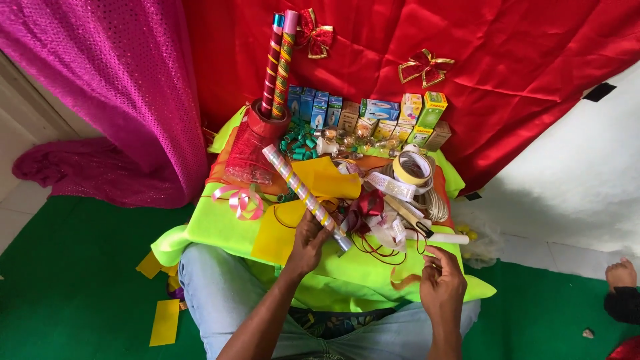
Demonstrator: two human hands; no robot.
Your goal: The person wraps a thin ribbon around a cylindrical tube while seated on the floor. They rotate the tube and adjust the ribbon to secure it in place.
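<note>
My left hand (308,241) grips the near end of a long striped foil tube (301,193) that slants up and to the left over yellow paper sheets (325,178). My right hand (440,280) hovers over the lime-green cloth (220,230) with its fingers pinched near thin dark red ribbon strands (383,252); whether a strand is held is unclear. A dark red ribbon bunch (365,207) lies between the hands.
Small boxes (373,113) line the back. A red holder (267,123) carries two upright striped tubes (279,63). Tape rolls (411,168), a white-handled tool (433,233) and a pink ribbon curl (243,202) lie on the cloth. Another person's foot (621,273) is at right.
</note>
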